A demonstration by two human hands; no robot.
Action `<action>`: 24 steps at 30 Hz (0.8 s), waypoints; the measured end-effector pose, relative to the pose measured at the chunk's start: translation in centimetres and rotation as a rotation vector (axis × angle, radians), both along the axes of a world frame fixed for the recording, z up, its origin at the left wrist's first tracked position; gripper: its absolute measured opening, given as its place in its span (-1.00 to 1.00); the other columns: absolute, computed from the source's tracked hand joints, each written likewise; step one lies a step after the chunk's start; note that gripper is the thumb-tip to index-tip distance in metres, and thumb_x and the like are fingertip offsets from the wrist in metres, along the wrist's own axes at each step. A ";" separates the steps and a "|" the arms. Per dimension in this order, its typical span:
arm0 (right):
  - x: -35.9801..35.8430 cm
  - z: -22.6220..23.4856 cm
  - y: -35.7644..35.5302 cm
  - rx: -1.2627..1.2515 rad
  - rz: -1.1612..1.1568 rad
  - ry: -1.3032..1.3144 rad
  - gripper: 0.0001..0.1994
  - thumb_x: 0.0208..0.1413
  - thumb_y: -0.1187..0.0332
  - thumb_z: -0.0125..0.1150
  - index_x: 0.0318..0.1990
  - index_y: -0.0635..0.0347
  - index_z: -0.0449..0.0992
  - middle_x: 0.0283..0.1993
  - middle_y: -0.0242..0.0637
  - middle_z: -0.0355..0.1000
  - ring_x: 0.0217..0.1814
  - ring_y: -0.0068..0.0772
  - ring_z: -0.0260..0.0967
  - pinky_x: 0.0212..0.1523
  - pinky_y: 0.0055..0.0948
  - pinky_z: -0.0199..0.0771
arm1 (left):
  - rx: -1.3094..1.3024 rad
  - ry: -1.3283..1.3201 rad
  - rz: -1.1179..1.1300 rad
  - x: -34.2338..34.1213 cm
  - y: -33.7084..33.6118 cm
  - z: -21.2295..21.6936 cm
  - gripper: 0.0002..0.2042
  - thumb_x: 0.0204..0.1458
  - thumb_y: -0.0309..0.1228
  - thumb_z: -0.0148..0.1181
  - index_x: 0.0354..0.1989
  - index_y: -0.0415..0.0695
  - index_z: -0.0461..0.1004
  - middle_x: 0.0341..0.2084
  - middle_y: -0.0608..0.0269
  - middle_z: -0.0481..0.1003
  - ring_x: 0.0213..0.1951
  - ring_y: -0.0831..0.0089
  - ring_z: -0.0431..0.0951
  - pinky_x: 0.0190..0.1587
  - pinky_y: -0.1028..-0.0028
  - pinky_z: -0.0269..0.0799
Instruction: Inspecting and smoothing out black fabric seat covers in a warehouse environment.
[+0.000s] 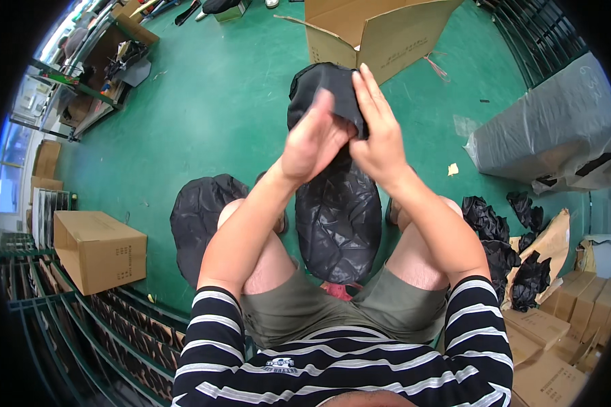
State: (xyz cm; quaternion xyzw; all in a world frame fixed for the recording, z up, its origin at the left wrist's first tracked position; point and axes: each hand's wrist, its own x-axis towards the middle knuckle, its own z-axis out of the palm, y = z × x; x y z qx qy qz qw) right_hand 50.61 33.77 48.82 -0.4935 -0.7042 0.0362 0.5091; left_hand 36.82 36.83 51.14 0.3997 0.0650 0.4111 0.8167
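A black fabric cover-like piece (324, 85) stands raised in front of me, above a shiny black oval bundle (338, 227) between my legs. My right hand (379, 139) lies along the piece's right edge, long fingers extended upward and thumb at its lower corner, gripping that edge. My left hand (312, 144) is slightly blurred; its thumb points up across the dark fabric and its fingers reach toward the lower edge, apart from the thumb. Folded layers hide what lies inside the piece. Another rounded black bundle (200, 217) rests on the floor beside my left leg.
An open cardboard box (404, 44) stands ahead on the green floor. A closed carton (102, 247) is at left, near metal racks. To the right are a grey wrapped stack (550, 125), crumpled black pieces (485, 220) and several small cartons (540, 325).
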 end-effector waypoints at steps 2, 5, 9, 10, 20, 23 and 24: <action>0.6 0.2 0.5 -0.017 0.081 0.157 -0.40 -0.07 0.70 -0.06 0.24 0.30 0.34 0.28 0.14 0.28 0.24 -0.07 0.36 0.26 -0.39 0.29 | 0.385 0.429 0.175 -1.1 0.9 0.7 -0.55 0.13 -0.37 0.23 0.15 -0.31 0.31 -0.02 0.20 0.46 0.04 0.52 0.43 0.10 0.42 0.37; 1.7 0.1 0.5 -0.480 0.230 0.653 -0.69 0.19 0.54 -0.01 0.07 0.33 0.51 -0.03 -0.17 0.55 0.01 -0.53 0.43 0.08 -0.56 0.35 | 0.982 0.679 0.670 -1.7 3.5 -0.3 -0.76 -0.06 -0.41 0.38 -0.22 -0.23 0.58 -0.30 0.20 0.62 -0.26 0.45 0.62 -0.14 0.46 0.50; 2.3 1.6 0.0 -0.969 0.282 1.264 -0.67 0.28 0.29 0.03 0.06 0.33 0.47 0.02 -0.18 0.51 -0.07 -0.36 0.50 0.03 -0.42 0.46 | 1.012 0.675 0.755 -2.8 4.3 -0.1 -0.76 -0.11 -0.38 0.43 -0.28 -0.22 0.63 -0.37 0.20 0.65 -0.34 0.48 0.64 -0.22 0.51 0.51; 2.9 1.2 0.4 -1.030 0.459 1.374 -0.66 0.29 0.27 0.00 0.07 0.34 0.46 0.03 -0.16 0.51 -0.04 -0.34 0.50 0.06 -0.38 0.46 | 0.882 0.670 0.748 -2.7 4.0 -0.2 -0.78 -0.10 -0.40 0.42 -0.29 -0.23 0.63 -0.39 0.22 0.65 -0.36 0.52 0.63 -0.24 0.53 0.50; 5.3 1.0 0.8 -1.034 0.915 1.567 -0.62 0.32 0.26 -0.09 0.10 0.38 0.43 0.06 -0.08 0.50 0.04 -0.24 0.51 0.15 -0.25 0.47 | 1.022 0.538 1.193 -1.7 2.6 -0.3 -0.84 -0.11 -0.56 0.35 -0.32 -0.27 0.61 -0.41 0.14 0.63 -0.36 0.39 0.63 -0.23 0.52 0.48; 6.0 0.5 0.9 -1.025 0.886 1.530 -0.62 0.32 0.27 -0.10 0.10 0.38 0.43 0.06 -0.08 0.50 0.03 -0.23 0.51 0.15 -0.24 0.47 | 1.082 0.478 1.201 -1.6 2.6 -0.4 -0.83 -0.14 -0.58 0.35 -0.31 -0.27 0.62 -0.40 0.14 0.63 -0.35 0.36 0.63 -0.22 0.51 0.48; 6.0 0.5 0.9 -1.026 0.897 1.529 -0.62 0.32 0.28 -0.10 0.11 0.39 0.42 0.06 -0.07 0.50 0.04 -0.22 0.51 0.16 -0.24 0.47 | 1.099 0.463 1.199 -1.6 2.6 -0.5 -0.82 -0.15 -0.59 0.35 -0.31 -0.27 0.62 -0.40 0.14 0.63 -0.35 0.36 0.63 -0.22 0.51 0.48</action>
